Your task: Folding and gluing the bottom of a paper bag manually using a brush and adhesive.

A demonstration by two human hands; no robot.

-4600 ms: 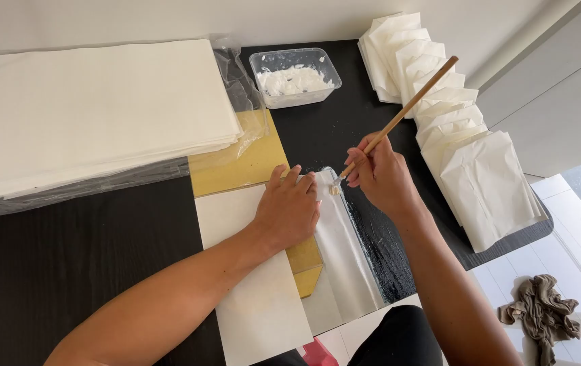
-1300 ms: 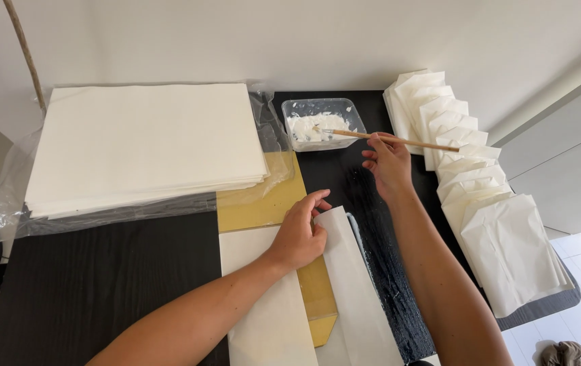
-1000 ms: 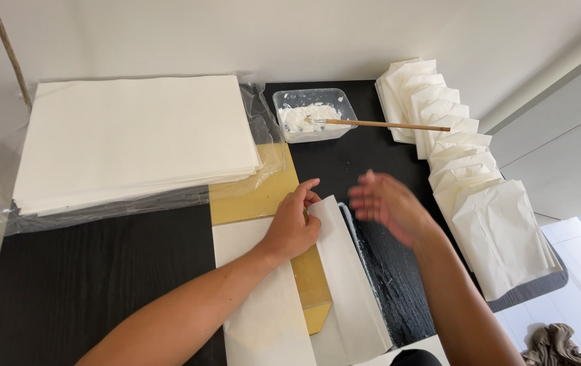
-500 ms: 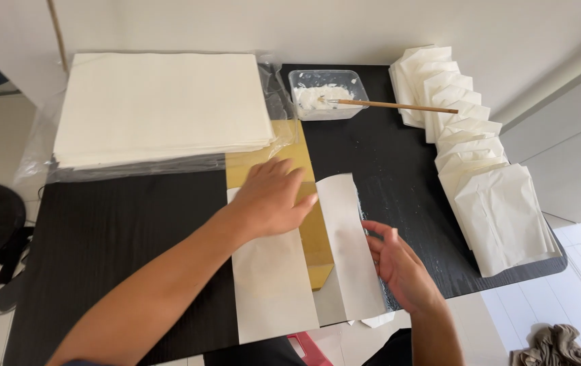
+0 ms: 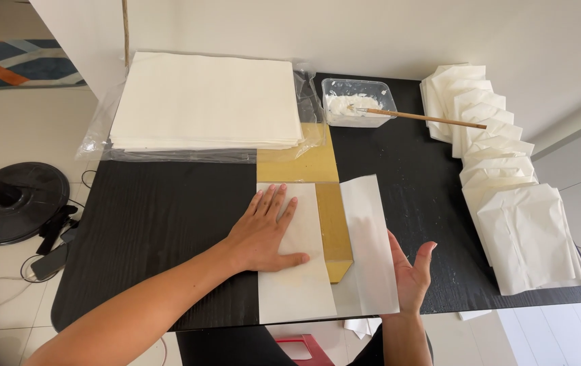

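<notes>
A white paper sheet (image 5: 297, 271) lies on the black desk (image 5: 168, 217), wrapped over a flat yellow-brown board (image 5: 334, 227). The sheet's long axis runs from the near desk edge away toward the wall, and the board's long axis runs the same way, its far end reaching under the paper stack. The left hand (image 5: 267, 230) lies flat and spread wide on the sheet's left panel, palm down, fingers pointing away from the person, grasping nothing. On the other side of the board, the sheet's right flap (image 5: 370, 244) stands partly lifted; the right hand (image 5: 409, 274) is open, palm turned toward the flap, fingers under or against its right edge, not closed around it.

Beyond the board, at the far left of the desk, sits a thick stack of white paper (image 5: 206, 102) on clear plastic wrap. To the right of that stack is a clear tub of white paste (image 5: 357, 108) with a wooden stick (image 5: 433, 120) resting in it, its handle pointing right. Right of the board, along the desk's right edge, a row of folded white paper bags (image 5: 507, 196) overlaps from far to near.
</notes>
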